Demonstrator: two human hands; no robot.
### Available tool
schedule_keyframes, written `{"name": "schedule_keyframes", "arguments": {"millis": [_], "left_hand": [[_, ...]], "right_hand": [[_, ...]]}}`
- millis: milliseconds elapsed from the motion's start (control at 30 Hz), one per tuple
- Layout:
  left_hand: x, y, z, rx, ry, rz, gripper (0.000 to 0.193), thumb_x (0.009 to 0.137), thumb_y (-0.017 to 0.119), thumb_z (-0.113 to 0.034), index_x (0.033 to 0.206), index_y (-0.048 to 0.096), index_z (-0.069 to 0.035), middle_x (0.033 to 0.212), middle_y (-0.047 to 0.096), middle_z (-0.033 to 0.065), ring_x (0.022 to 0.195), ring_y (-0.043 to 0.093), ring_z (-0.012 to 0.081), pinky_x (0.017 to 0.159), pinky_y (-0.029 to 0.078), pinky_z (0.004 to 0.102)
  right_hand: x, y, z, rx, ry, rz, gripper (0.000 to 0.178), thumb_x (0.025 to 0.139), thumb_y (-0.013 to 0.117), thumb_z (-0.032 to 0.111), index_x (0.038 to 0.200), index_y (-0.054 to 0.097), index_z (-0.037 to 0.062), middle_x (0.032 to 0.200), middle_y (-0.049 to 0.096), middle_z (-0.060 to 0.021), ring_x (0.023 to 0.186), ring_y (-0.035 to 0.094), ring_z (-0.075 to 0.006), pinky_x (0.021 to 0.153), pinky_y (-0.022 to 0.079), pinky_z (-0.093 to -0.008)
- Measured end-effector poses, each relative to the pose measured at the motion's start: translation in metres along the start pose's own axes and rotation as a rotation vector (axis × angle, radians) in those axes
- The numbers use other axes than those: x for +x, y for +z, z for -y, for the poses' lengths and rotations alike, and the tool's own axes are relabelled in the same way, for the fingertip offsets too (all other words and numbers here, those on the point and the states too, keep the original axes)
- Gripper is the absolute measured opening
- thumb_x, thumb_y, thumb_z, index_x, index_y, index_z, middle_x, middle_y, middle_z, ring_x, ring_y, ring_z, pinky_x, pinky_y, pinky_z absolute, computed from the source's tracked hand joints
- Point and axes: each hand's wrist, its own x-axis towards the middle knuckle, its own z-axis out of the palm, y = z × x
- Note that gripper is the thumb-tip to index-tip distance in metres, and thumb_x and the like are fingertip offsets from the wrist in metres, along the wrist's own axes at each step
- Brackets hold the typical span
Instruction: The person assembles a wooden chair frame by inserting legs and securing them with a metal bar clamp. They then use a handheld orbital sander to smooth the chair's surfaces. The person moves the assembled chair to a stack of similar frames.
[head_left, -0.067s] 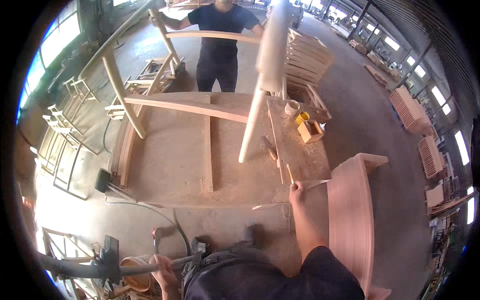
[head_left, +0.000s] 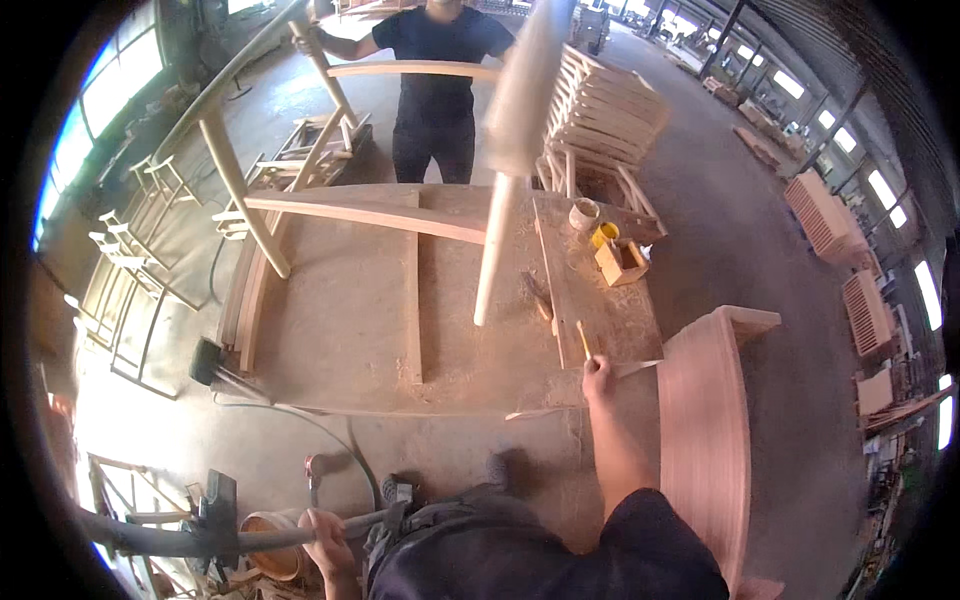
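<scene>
My right hand (head_left: pixel 597 378) is closed round a thin yellow stick (head_left: pixel 585 340), perhaps a small brush, pointing up over the near right of the worktable (head_left: pixel 350 330). My left hand (head_left: pixel 325 540), low at left, is closed; a short tool with a red and grey round end (head_left: pixel 314 466) sticks up from it. A thick grey bar (head_left: pixel 150 537) with a dark block (head_left: pixel 221 507) passes by that hand; whether I touch it I cannot tell. A pale wooden furniture frame (head_left: pixel 370 213) stands tilted over the table, with a person (head_left: pixel 436 90) gripping it across from me.
On a board at the table's right lie an open wooden box (head_left: pixel 622 262), a yellow cup (head_left: pixel 604 235) and a pale pot (head_left: pixel 584 213). A dark-headed mallet (head_left: pixel 206 361) lies at the left corner. A reddish wooden bench (head_left: pixel 705 430) stands at right. A hose crosses the floor.
My right hand has moved slightly up and away with the yellow stick. The frame's near right leg has swung a little left. My left hand stays in place.
</scene>
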Motion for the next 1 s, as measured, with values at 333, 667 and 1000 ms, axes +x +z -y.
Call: {"name": "schedule_keyframes", "arguments": {"millis": [333, 667, 1000], "left_hand": [[-0.087, 0.136, -0.055, -0.159, 0.247, 0.206, 0.045, 0.104, 0.054, -0.037, 0.07, 0.04, -0.011, 0.058, 0.037, 0.0003, 0.048, 0.032, 0.0131, 0.044, 0.026, 0.0307], [-0.108, 0.296, -0.125, -0.212, 0.135, 0.445, 0.047, 0.107, 0.046, -0.043, 0.07, 0.04, -0.015, 0.056, 0.031, -0.0039, 0.045, 0.027, 0.0111, 0.045, 0.028, 0.0306], [-0.081, 0.403, -0.163, 0.182, 0.416, 1.055, 0.097, 0.075, 0.081, -0.063, 0.137, 0.045, 0.003, 0.132, 0.055, 0.0163, 0.122, 0.054, 0.0251, 0.103, 0.042, 0.0394]], "right_hand": [[0.116, -0.001, -0.03, -0.262, -0.313, -0.075, 0.029, 0.09, 0.067, 0.024, 0.114, 0.066, 0.0085, 0.103, 0.072, -0.0144, 0.098, 0.068, -0.0344, 0.085, 0.053, -0.0479], [-0.126, -0.142, 0.152, 0.911, -1.074, 1.12, 0.048, 0.09, 0.074, 0.039, 0.128, 0.065, 0.0112, 0.119, 0.067, -0.0178, 0.114, 0.061, -0.0342, 0.099, 0.047, -0.0435], [-0.09, -0.203, 0.13, 0.66, -0.373, 0.478, 0.029, 0.09, 0.076, 0.033, 0.081, 0.07, 0.0054, 0.061, 0.06, -0.0054, 0.059, 0.057, -0.0126, 0.056, 0.048, -0.0351]]}}
